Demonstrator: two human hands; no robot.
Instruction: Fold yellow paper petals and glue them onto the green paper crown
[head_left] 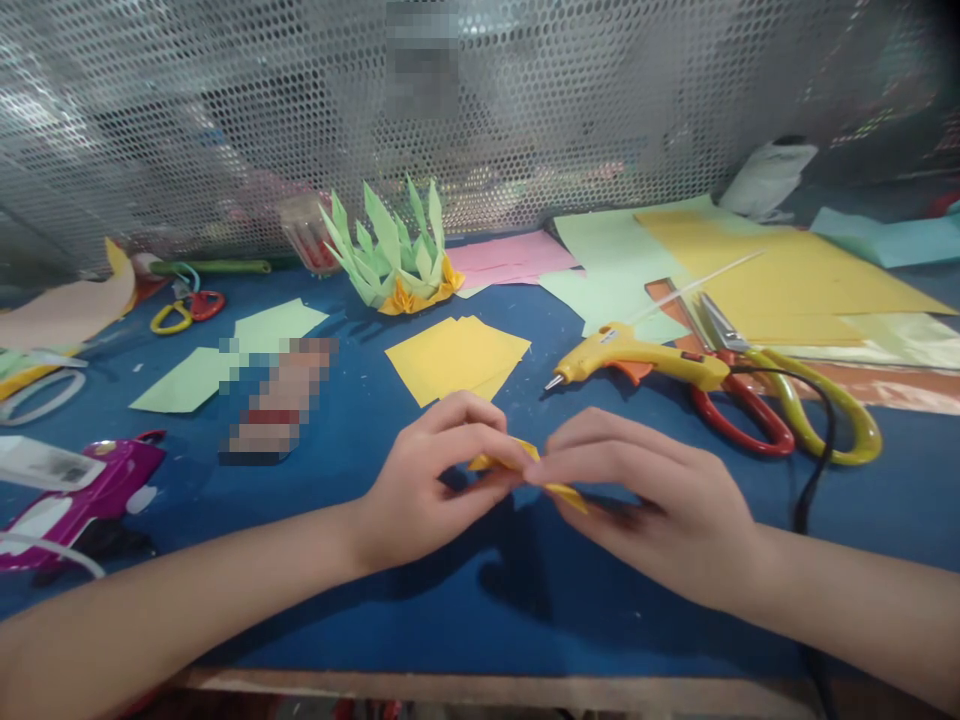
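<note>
One small folded yellow paper piece (528, 449), at dial centre, is pinched in the fingertips of left hand (442, 480) and right hand (667, 510). Eleven o'clock: stacked square yellow paper sheets (457, 358). Nine o'clock: magenta-and-white device (82, 505), marking illegible.

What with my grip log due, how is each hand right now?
Left hand: closed, pinching yellow paper.
Right hand: closed, also pinching yellow paper.
</note>
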